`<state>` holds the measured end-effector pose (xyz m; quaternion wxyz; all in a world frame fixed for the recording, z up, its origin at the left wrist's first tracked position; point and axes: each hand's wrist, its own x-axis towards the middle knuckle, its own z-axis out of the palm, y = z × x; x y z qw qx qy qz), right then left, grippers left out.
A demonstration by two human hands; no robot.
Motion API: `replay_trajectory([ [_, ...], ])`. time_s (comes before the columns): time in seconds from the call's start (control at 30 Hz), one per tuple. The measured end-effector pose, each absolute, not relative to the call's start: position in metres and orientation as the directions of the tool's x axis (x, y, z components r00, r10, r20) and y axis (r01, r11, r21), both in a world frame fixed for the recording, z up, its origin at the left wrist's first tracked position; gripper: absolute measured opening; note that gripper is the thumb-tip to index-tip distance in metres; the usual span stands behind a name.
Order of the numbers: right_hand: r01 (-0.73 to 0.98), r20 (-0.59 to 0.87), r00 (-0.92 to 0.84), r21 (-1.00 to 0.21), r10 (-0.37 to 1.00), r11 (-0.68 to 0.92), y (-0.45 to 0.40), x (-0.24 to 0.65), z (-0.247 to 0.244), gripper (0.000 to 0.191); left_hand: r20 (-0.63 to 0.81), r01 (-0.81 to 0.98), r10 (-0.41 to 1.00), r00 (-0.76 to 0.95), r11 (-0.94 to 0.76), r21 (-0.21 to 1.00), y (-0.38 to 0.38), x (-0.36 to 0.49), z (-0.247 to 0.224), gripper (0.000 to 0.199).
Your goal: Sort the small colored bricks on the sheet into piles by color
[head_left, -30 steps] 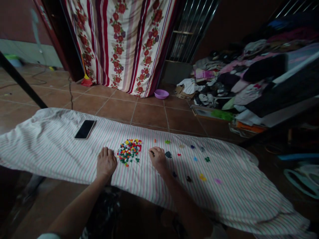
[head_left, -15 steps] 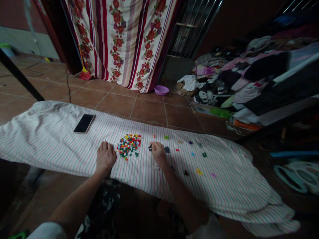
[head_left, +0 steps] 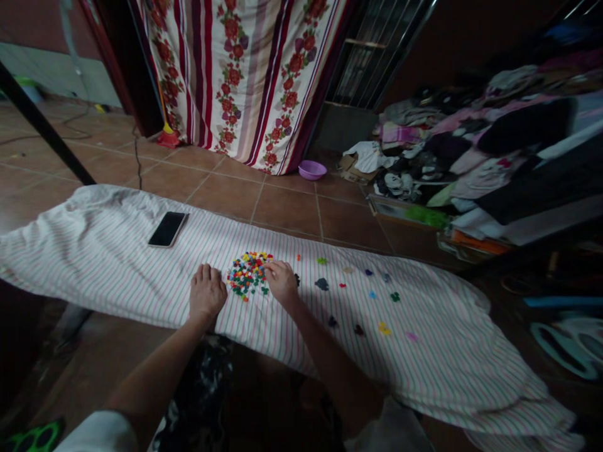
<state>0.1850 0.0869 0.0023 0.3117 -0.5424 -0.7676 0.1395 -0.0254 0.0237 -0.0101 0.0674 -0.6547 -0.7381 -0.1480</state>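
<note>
A mixed pile of tiny coloured pieces (head_left: 245,274), perhaps beads, lies on the striped cloth (head_left: 188,279). Just left of it, my left hand (head_left: 208,292) rests flat on the cloth, fingers stretched forward. My right hand (head_left: 281,282) is over the pile's right edge, thumb and forefinger pinched together; whether a piece is between them I cannot make out. Black pieces (head_left: 297,280) show partly behind that hand. Farther right are small single-colour groups, among them dark grey pieces (head_left: 322,284), green pieces (head_left: 394,296), yellow pieces (head_left: 384,328) and pink pieces (head_left: 412,337).
A phone (head_left: 168,229) lies on the cloth to the left. Beyond the cloth's far edge, a purple basin (head_left: 312,170) stands on the tiled floor by a floral curtain (head_left: 257,81). Heaped clothes (head_left: 471,135) fill the right background.
My right hand has moved left, from the black pieces to the right edge of the mixed pile. My left hand stays flat on the cloth. The view has shifted slightly.
</note>
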Motion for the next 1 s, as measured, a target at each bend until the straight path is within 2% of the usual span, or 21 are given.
replay_trajectory([
  [0.13,0.751,0.267,-0.318,-0.515,0.91,0.414,0.089,0.161,0.006,0.022,0.312,0.989,0.941,-0.131,0.1,0.112,0.024,-0.025,-0.01,0.028],
  [0.4,0.798,0.149,-0.378,-0.448,0.914,0.403,0.099,0.132,0.018,0.024,0.332,0.988,0.934,-0.131,0.095,0.122,0.025,-0.025,-0.013,0.028],
  [0.57,0.828,0.083,-0.426,-0.366,0.901,0.425,0.103,0.118,0.025,0.028,0.33,0.985,0.933,-0.14,0.099,0.138,0.025,-0.025,-0.014,0.029],
  [0.7,0.863,0.003,-0.412,-0.319,0.911,0.391,0.106,0.112,0.029,0.032,0.33,0.987,0.934,-0.135,0.098,0.126,0.025,-0.026,-0.015,0.03],
  [1.0,0.89,-0.03,-0.405,-0.241,0.914,0.387,0.112,0.109,0.032,0.023,0.338,0.99,0.932,-0.129,0.099,0.104,0.026,-0.025,-0.016,0.028],
])
